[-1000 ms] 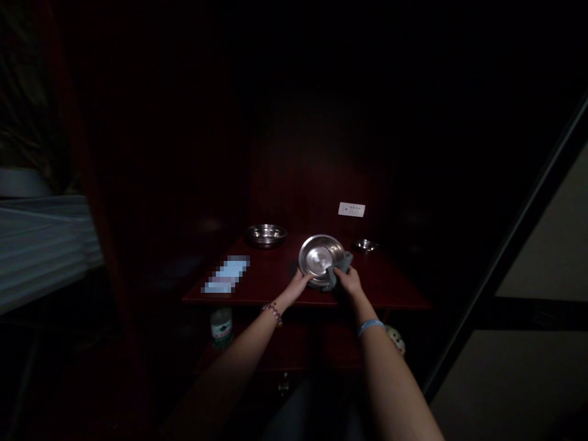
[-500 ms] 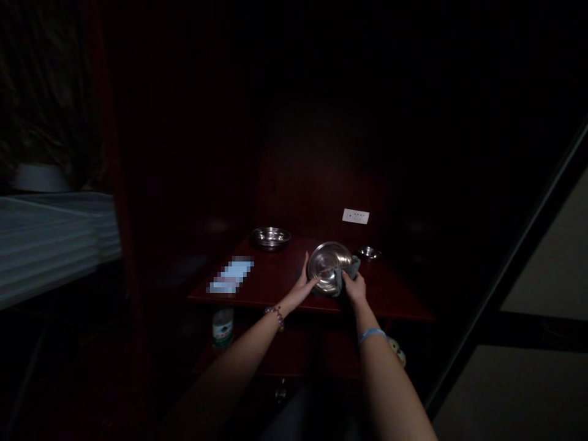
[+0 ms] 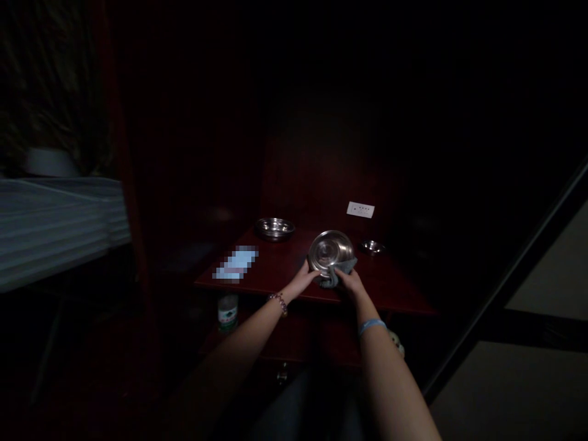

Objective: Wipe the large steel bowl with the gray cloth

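A shiny metal bowl [image 3: 331, 248] is held tilted above the dark red desk, its inside facing me. My left hand [image 3: 303, 278] grips the bowl's lower left rim, thumb at the front; its other fingers are mostly hidden behind. My right hand [image 3: 350, 282] is closed on a grey cloth [image 3: 342, 269], which lies over the bowl's lower right rim. Back left on the desk sit stacked metal bowls [image 3: 274, 228]. A smaller metal dish [image 3: 372, 247] rests to the right, behind my right hand.
The dark red desk [image 3: 280, 263] bears a blurred-out bright rectangle [image 3: 236, 263] at its left. On the shelf below stands a jar with a green and white label [image 3: 228, 312]. A white socket panel [image 3: 361, 209] is on the back wall. A pale pleated surface [image 3: 59, 226] lies far left.
My right hand has moved the cloth from the bowl's right side down to its lower rim. The bowl has turned slightly, showing more of its inside. The whole view has shifted a little.
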Demonstrator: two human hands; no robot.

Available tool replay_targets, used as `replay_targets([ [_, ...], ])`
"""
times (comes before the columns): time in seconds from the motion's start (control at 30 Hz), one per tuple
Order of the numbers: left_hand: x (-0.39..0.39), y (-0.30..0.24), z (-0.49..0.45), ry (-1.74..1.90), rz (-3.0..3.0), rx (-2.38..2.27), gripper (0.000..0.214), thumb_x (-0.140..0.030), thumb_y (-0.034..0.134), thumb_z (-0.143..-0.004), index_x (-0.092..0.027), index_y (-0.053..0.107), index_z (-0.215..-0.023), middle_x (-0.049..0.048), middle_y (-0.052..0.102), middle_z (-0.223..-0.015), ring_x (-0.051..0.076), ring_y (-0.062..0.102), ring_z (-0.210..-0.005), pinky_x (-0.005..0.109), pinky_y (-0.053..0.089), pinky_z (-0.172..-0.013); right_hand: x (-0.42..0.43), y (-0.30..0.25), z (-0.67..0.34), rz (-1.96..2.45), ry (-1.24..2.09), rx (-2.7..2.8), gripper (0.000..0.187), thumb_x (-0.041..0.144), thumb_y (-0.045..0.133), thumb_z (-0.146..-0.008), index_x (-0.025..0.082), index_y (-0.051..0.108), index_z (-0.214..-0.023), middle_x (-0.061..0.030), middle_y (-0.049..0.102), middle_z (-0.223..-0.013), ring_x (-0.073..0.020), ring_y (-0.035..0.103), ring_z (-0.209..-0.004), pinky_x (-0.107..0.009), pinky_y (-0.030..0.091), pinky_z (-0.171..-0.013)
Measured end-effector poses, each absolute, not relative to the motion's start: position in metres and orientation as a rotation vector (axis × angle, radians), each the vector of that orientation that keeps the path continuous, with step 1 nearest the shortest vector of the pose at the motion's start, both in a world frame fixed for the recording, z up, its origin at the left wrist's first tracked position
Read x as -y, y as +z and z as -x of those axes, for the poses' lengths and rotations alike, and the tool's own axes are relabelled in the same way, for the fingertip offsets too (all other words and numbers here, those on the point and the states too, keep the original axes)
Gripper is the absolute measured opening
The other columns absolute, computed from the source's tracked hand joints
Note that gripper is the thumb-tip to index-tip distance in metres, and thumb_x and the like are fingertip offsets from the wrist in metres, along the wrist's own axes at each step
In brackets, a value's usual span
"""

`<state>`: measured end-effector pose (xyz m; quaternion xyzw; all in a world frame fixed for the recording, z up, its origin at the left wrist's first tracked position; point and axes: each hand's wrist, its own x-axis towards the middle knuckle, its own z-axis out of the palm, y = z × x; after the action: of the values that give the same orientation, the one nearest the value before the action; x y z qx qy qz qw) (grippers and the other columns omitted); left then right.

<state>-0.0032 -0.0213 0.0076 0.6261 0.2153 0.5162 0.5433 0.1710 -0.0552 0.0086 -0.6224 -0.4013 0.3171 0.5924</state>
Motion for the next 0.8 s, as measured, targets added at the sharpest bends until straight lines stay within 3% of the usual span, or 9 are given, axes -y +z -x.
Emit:
replay_targets([
  [0.13, 0.021, 0.006, 0.003, 1.235, -1.512, -0.483, 0.061, -0.026, 0.070, -0.073, -0.017, 0.052, -0.130, 0.0113, 0.055, -0.141, 0.025, 0.045, -0.134, 0.042, 0.025, -0.119, 0.061, 0.014, -0.179, 1.396, 0.850, 0.814, 0.040, 0.026, 0.075, -0.071, 0.012, 0.065, -0.107, -0.0101, 0.075, -0.093, -0.0208, 0.071, -0.075, -0.031, 0.059, -0.065],
  [0.3, 0.019, 0.002, 0.002, 1.265, -1.435, -0.577, 0.047, -0.031, 0.065, -0.081, -0.016, 0.057, -0.125, 0.0122, 0.061, -0.133, 0.026, 0.052, -0.127, 0.044, 0.036, -0.113, 0.063, 0.023, -0.185, 1.369, 0.807, 0.865, 0.031, 0.027, 0.076, -0.072, 0.013, 0.067, -0.098, -0.0084, 0.075, -0.089, -0.0196, 0.071, -0.077, -0.027, 0.058, -0.066],
  [0.5, 0.020, 0.006, 0.003, 1.289, -1.307, -0.639, 0.052, -0.046, 0.054, -0.090, -0.017, 0.052, -0.133, 0.0137, 0.056, -0.140, 0.026, 0.052, -0.128, 0.042, 0.040, -0.109, 0.075, 0.031, -0.177, 1.342, 0.949, 0.902, 0.024, 0.028, 0.075, -0.076, 0.013, 0.066, -0.092, -0.0065, 0.073, -0.079, -0.0161, 0.067, -0.063, -0.024, 0.055, -0.055],
  [0.8, 0.011, 0.005, 0.003, 1.322, -1.188, -0.599, 0.068, -0.065, 0.056, -0.083, -0.019, 0.056, -0.133, 0.0127, 0.055, -0.141, 0.024, 0.050, -0.132, 0.040, 0.035, -0.113, 0.088, 0.037, -0.160, 1.346, 0.980, 0.884, 0.024, 0.029, 0.075, -0.077, 0.013, 0.068, -0.092, -0.0067, 0.071, -0.072, -0.0171, 0.067, -0.063, -0.026, 0.058, -0.056],
])
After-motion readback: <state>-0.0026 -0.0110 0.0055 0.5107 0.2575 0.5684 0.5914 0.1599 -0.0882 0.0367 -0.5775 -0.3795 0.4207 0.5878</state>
